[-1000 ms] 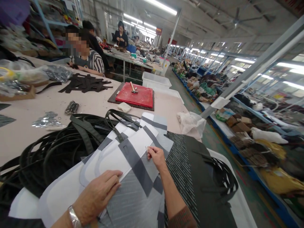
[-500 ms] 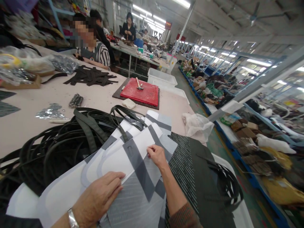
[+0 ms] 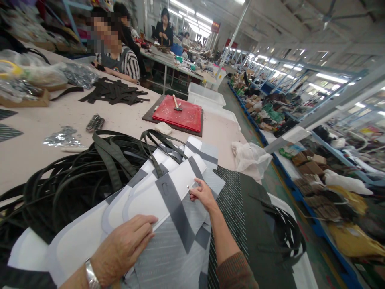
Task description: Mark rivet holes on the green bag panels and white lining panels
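My left hand [image 3: 126, 243] lies flat on a white bag panel [image 3: 142, 200], fingers stretched toward its edge. My right hand [image 3: 202, 194] is at the panel's upper edge, index finger extended apart from the thumb, the other fingers curled. Just left of that fingertip, a small shiny metal piece [image 3: 188, 186] stands on the edge; its exact kind is too small to tell. A grey strap patch [image 3: 176, 216] crosses the panel, and grey patterned fabric [image 3: 164, 255] lies below it. More white panels overlap underneath, with dark strap handles [image 3: 112, 160] looping beside them.
Beyond the bags are a red board [image 3: 183, 114] with a hammer [image 3: 177, 103] on it, loose metal discs [image 3: 61, 137], and a pile of dark strips [image 3: 112, 91]. A plastic bag [image 3: 249, 156] hangs at the table's right edge. A person [image 3: 120, 64] sits across the table.
My right hand has drawn slightly right and its index finger has straightened, uncovering the small metal piece on the panel's edge. My left hand stays in place on the panel.
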`<state>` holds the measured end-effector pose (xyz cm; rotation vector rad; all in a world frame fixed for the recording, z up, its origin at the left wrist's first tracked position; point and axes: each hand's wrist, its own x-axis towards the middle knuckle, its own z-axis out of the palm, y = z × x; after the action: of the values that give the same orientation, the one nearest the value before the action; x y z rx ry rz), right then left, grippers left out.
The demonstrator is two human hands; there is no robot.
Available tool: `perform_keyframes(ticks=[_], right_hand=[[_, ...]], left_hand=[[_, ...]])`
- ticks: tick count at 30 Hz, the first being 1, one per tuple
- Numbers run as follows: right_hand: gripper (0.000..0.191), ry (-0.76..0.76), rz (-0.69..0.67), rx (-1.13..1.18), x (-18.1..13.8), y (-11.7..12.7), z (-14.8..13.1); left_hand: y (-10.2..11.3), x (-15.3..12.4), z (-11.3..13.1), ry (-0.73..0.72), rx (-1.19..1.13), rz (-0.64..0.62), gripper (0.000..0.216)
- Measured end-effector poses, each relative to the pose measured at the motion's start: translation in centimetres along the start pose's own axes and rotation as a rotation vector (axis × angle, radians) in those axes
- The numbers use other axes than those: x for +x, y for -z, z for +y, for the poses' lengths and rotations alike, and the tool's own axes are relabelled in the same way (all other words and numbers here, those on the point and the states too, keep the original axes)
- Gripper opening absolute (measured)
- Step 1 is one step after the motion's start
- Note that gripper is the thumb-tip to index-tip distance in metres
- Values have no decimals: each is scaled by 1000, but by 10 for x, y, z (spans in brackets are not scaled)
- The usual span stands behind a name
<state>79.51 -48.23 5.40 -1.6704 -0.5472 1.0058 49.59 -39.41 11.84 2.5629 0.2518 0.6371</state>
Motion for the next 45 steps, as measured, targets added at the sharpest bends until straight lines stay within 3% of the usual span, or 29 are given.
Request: perform_keyframes(ticks=[3,8,17,27,31,35,38,42,45], right_hand=[[68,41,32,76,-6,5,-3],[55,61,25,85,-3,2,-10],[39,91,-22,-94,4,-2,-19],[41,-112,-102,-259,24,-7,-14],[38,-150,7,-374,20,1,-1],[30,7,210,-488,6,7,-9],[25,215,320,-545,-2,-12,-38],[26,463,198,-651,-8,-74,-84],[35,519,166,-780,-8,-116,-106]], left_hand=[[0,0,0,6,-2,8,16],[-1,2,0,-3,14,-2,15],[2,4,2,7,-14,6,18],[1,2,1,-6,-19,0,18],[0,3,1,-13,-7,4,15],[0,2,0,-4,1,3,14],[3,2,2,-14,-34,28,15],[8,1,6,1,-118,81,15],[11,1,8,33,-144,159,14]])
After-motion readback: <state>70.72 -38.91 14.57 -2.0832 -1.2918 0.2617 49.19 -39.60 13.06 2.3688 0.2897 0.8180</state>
